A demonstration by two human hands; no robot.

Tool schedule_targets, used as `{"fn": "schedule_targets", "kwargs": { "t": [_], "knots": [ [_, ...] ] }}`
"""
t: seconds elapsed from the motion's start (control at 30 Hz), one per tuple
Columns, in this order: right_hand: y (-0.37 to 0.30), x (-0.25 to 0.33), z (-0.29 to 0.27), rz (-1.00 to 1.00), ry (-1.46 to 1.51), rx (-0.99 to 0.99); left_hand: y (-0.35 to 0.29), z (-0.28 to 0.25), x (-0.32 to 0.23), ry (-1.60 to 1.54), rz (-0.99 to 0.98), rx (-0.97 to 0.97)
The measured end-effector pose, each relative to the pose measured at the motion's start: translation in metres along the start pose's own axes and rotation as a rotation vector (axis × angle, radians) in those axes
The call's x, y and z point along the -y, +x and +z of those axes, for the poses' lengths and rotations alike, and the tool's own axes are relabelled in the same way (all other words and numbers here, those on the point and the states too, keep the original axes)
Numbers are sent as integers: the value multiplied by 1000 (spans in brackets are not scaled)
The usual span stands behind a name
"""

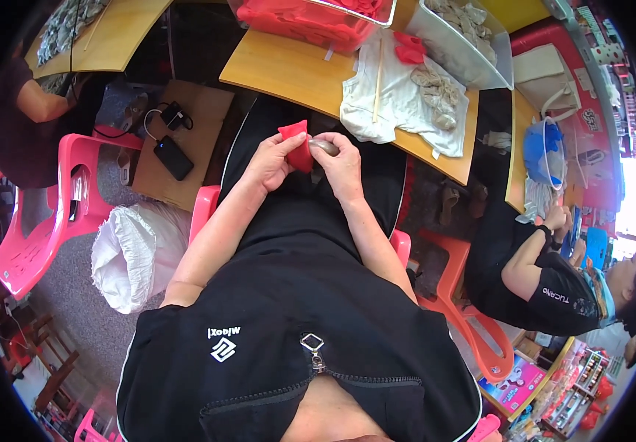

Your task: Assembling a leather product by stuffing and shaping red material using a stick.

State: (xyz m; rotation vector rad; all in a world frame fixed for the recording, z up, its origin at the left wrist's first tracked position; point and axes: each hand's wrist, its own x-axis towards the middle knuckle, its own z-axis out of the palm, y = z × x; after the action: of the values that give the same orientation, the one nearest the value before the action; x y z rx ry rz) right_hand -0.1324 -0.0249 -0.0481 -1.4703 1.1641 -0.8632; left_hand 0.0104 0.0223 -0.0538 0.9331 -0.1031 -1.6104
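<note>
Above my lap, my left hand (270, 163) pinches a small red fabric piece (300, 152) between thumb and fingers. It looks like a little pouch, with one corner sticking up. Right beside it, my right hand (343, 166) is closed on a rounded grey-beige wad (324, 146), held against the red fabric's right edge. Whether the wad is partly inside the fabric I cannot tell. A white cloth garment (366, 92) lies on the table ahead, with a thin wooden stick (378, 81), a red fabric piece (409, 48) and a pile of grey-beige wads (436, 96) on it.
The wooden table (281, 66) carries a clear bin of red pieces (310, 33) and a white bin (454, 44) of grey-beige material. A white sack (137, 254) and pink chair (60, 214) stand left. Two people sit nearby, left and right. A blue basket (545, 151) is at right.
</note>
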Motion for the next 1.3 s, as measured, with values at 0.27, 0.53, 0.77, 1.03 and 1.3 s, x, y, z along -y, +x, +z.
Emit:
{"fn": "schedule_targets", "kwargs": {
  "t": [0.27,0.53,0.77,1.03,1.3],
  "knots": [
    [-2,11,4,-234,-299,-74,-2,7,5,1,52,27],
    [8,7,2,22,-147,26,1,1,7,130,9,81],
    [2,-2,-3,315,371,128,3,1,8,-31,144,16],
    [-2,2,6,-53,-97,57,5,4,18,62,340,-31],
    [-2,6,7,-85,-66,-19,3,4,13,167,293,13]
  ]
}}
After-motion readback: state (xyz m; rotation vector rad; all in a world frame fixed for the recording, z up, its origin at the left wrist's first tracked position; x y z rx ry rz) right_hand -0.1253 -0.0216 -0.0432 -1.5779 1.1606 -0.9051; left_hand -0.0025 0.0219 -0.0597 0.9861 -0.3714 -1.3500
